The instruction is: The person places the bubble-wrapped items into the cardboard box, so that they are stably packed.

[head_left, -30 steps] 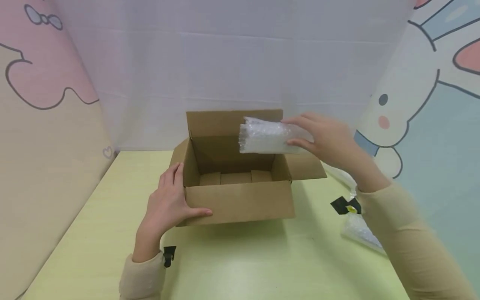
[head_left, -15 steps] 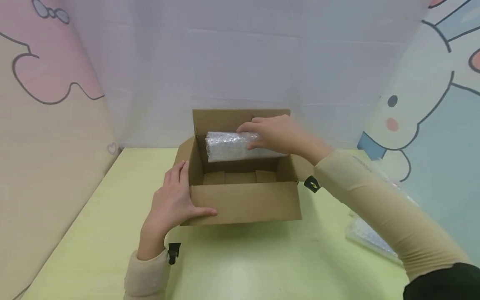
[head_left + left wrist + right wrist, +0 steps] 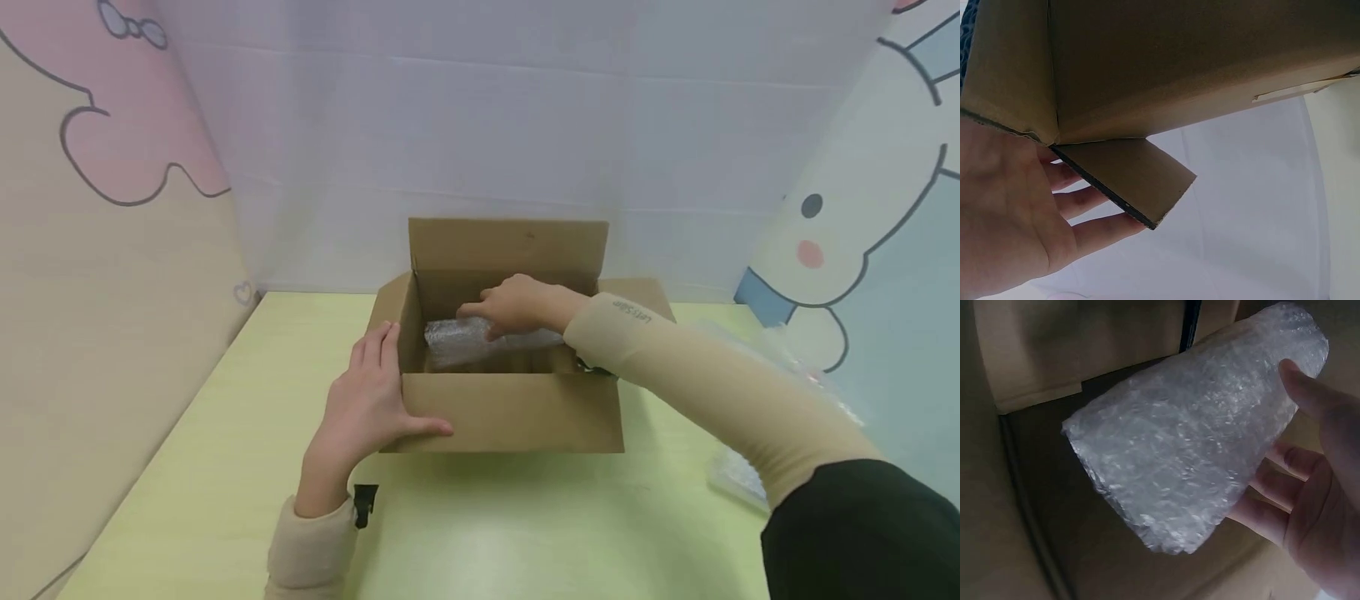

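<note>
An uncovered cardboard box stands on the table with its flaps folded out. My left hand rests on its front left corner, the thumb along the front flap and the extended fingers against the outside of the left flap. Inside the box, my right hand grips a roll wrapped in bubble wrap, thumb on one side and fingers on the other. In the head view the roll lies lengthwise across the box, partly covered by the hand. What the wrap contains cannot be made out.
More bubble wrap lies on the right of the yellow-green table, partly behind the right sleeve. A pale cloth backdrop hangs close behind the box, and printed panels stand at both sides.
My right hand has carried the bubble-wrapped roll leftward from above the box's right side and lowered it inside. The left hand stays on the box corner; the whole view has shifted slightly.
</note>
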The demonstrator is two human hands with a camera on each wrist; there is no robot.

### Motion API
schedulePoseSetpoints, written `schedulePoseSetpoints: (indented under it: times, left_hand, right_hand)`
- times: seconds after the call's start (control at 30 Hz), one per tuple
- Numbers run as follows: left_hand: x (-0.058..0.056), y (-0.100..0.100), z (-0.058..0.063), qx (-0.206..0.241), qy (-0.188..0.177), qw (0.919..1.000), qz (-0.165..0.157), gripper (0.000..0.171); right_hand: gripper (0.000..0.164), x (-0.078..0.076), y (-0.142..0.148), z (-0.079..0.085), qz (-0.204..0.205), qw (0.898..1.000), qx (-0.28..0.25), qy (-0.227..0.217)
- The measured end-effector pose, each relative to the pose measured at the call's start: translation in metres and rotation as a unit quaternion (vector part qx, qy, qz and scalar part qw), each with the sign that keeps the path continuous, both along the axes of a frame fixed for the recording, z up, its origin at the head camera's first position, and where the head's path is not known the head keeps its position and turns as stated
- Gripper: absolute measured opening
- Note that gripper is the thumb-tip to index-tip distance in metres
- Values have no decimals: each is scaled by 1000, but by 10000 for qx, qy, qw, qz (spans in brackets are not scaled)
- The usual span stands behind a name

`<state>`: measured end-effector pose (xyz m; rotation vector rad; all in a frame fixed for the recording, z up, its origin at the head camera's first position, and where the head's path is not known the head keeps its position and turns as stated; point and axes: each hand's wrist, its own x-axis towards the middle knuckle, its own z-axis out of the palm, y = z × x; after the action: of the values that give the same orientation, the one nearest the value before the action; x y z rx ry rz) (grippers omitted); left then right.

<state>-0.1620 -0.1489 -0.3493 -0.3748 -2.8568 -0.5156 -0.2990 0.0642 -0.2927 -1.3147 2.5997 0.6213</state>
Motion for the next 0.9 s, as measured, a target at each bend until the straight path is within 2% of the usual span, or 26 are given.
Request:
schedulePoseSetpoints:
  times: [0.17,0.3,0.5,0.7,0.9]
  left_hand:
    - [2,7,0,-41,21,10000,-52,143]
    - [4,11,0,-115,67,9999,-56,143]
    - [9,19,3,-262,29,9996,-22,145]
    - [18,29,7,-479,33,9988,26,145]
    - [23,36,8,-587,91,9982,48,145]
  right_hand:
    - [60,-5,-6,-15,-27,9996,260,143]
    - [63,-8,-4,-25,-194,9991,379,-91]
    - [60,-10,7,-39,-195,9987,361,-305]
    - [60,-9,15,-46,-83,9989,304,-337]
    - [59,-10,21,-51,-177,9983,401,-380]
